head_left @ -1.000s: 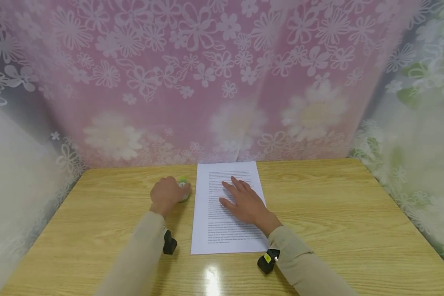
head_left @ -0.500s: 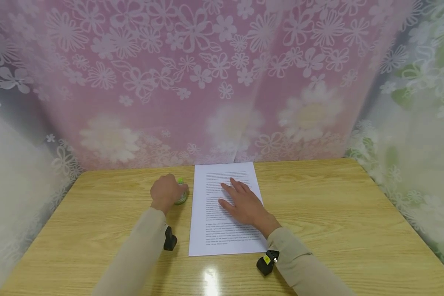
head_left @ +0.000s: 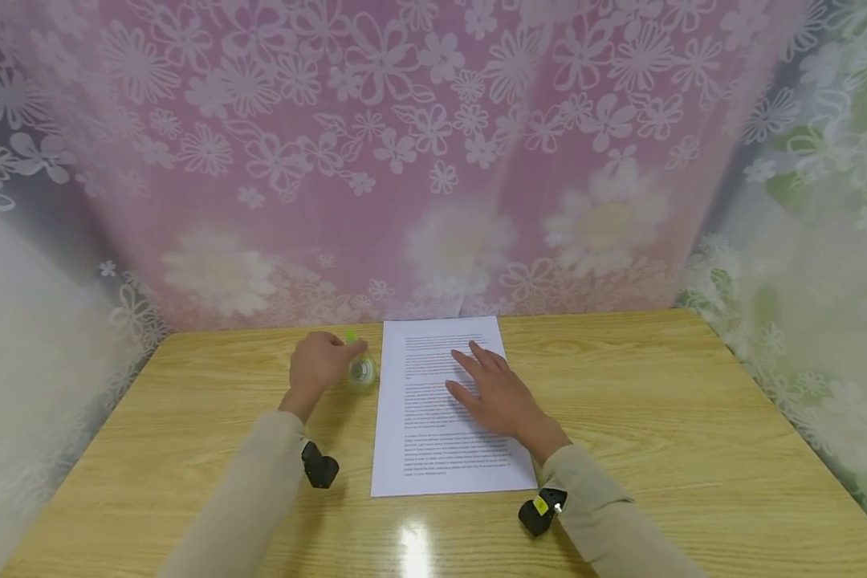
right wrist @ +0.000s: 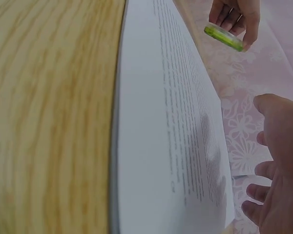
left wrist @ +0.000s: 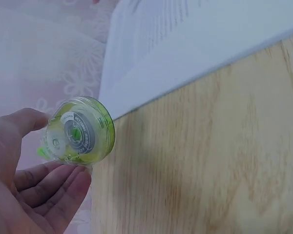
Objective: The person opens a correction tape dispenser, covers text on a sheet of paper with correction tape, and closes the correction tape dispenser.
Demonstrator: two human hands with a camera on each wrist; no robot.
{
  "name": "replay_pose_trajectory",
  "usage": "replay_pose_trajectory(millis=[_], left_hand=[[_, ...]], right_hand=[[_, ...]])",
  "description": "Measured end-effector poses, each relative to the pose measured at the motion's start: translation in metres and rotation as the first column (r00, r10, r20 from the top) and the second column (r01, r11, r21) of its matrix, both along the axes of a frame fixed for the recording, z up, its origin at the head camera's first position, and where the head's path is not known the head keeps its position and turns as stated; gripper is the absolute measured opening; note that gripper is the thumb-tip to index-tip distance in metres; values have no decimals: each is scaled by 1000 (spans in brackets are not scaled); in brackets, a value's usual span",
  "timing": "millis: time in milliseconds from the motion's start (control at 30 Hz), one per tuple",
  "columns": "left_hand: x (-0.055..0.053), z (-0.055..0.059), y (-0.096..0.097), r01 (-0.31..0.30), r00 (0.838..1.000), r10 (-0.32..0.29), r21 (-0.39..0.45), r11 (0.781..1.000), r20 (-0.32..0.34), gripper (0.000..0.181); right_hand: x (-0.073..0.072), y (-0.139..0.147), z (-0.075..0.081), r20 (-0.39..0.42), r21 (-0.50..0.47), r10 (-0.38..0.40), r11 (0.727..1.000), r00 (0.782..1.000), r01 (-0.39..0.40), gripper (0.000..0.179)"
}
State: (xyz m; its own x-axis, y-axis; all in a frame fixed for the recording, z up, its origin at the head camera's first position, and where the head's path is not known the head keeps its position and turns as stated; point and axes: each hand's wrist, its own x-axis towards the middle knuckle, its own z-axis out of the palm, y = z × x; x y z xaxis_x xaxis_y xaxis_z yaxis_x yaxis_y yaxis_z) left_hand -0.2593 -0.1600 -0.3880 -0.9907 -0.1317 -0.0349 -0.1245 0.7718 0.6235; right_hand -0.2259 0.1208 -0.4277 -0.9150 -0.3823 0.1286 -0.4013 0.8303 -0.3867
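Note:
My left hand [head_left: 319, 365] pinches a round, clear-and-green correction tape [left wrist: 80, 132] between thumb and fingertips. In the left wrist view its flat face with the inner reel shows, raised over the wood. The head view puts this correction tape just left of the printed paper [head_left: 433, 474]. Over the right half of that paper is my right hand [head_left: 502, 397], palm down with fingers spread and holding nothing. Its fingertips overlap the printed lines in the head view. In the right wrist view the right hand [right wrist: 283, 165] appears at the right, fingers slightly bent.
The paper lies on a wood-grain table [head_left: 657, 417], its far end near the table's back edge. A pink flowered curtain [head_left: 318, 201] hangs behind, with pale flowered cloth at both sides. Each wrist bears a small black camera [head_left: 320, 466].
My left hand has turned the correction tape so its round face now shows more fully. My right hand has shifted slightly to the right over the paper.

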Motion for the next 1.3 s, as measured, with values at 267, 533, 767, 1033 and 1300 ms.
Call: replay_pose_trajectory(millis=[267, 533, 767, 1033, 1300], left_hand=[[7, 1, 3, -97, 995, 85, 411, 906, 47, 47], [14, -5, 22, -151, 988, 118, 729, 667, 96, 41], [27, -5, 49, -115, 993, 89, 840, 530, 80, 33], [39, -7, 72, -78, 997, 50, 892, 446, 62, 31], [46, -10, 89, -94, 996, 42, 923, 373, 84, 31]], right_hand=[[3, 11, 2, 46, -107, -21, 994, 999, 26, 60], [8, 15, 3, 92, -244, -69, 965, 993, 90, 57], [12, 13, 5, 106, -353, -66, 930, 992, 99, 58], [21, 9, 5, 212, -521, -59, 838, 976, 164, 57], [30, -1, 7, 233, -599, -78, 774, 969, 207, 51]])
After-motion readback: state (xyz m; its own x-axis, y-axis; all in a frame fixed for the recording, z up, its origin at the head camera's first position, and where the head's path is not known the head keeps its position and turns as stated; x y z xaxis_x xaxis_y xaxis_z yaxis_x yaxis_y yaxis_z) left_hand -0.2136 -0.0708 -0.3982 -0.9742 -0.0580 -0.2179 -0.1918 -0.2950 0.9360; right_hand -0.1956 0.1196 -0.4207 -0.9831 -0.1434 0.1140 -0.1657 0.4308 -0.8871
